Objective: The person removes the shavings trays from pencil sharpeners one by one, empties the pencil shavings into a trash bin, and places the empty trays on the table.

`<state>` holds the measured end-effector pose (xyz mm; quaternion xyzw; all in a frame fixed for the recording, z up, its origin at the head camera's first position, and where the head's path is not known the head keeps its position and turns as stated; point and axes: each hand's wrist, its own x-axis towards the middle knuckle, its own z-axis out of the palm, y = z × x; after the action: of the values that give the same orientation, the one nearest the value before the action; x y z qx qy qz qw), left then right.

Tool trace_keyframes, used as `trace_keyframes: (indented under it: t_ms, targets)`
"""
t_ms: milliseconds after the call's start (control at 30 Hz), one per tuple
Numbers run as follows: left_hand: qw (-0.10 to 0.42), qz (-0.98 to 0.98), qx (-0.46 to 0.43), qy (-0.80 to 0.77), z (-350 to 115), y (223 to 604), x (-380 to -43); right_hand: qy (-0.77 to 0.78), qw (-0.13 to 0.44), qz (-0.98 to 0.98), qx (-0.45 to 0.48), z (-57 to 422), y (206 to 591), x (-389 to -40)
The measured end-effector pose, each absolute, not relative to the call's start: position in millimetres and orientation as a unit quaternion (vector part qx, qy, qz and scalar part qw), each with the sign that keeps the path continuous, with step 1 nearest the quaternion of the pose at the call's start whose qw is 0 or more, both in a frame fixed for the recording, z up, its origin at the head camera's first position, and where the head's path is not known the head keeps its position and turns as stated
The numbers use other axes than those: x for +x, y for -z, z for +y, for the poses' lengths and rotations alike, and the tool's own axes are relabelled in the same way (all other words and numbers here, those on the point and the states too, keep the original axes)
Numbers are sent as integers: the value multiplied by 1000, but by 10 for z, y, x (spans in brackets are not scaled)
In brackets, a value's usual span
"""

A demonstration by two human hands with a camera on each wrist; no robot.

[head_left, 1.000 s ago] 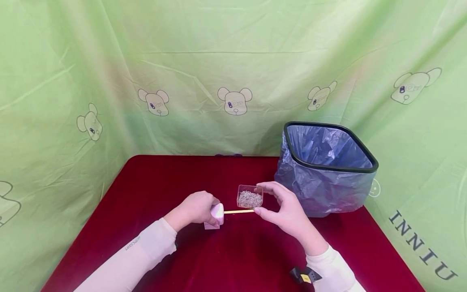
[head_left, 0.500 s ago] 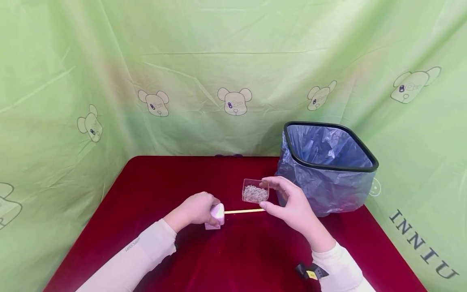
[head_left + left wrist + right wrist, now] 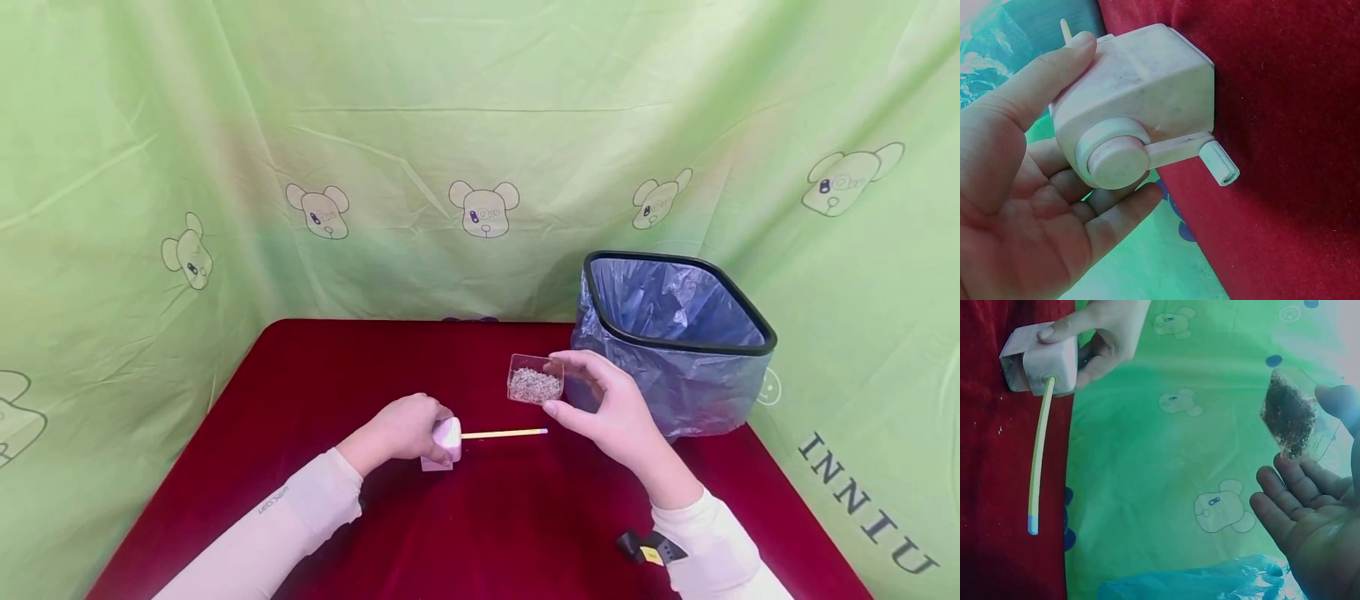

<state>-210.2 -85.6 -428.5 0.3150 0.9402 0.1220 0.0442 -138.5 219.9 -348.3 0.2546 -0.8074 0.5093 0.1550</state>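
My left hand grips a pale pink crank pencil sharpener that stands on the red table. In the left wrist view, its crank handle shows on the near side. A yellow pencil sticks out of the sharpener to the right. An opening in the sharpener's body is visible in the right wrist view. My right hand pinches a small clear drawer between thumb and fingers. Greyish shavings fill part of the drawer, which is held above the table, apart from the sharpener.
A bin with a black rim and a bluish plastic liner stands at the table's right rear, just beyond my right hand. The red tablecloth extends all around. Behind hangs a green curtain with bear drawings.
My right hand has carried the drawer to the right and slightly up, towards the bin. The pencil's end has come into sight. My left hand and the sharpener have stayed put.
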Motion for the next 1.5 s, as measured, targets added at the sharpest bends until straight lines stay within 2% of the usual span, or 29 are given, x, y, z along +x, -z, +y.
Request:
trace_keyframes:
  t_ms: [1500]
  targets:
    - [40,941,313,-120,-864,4308,-2103,-492,189,-823,212,2379,3108,-1385]
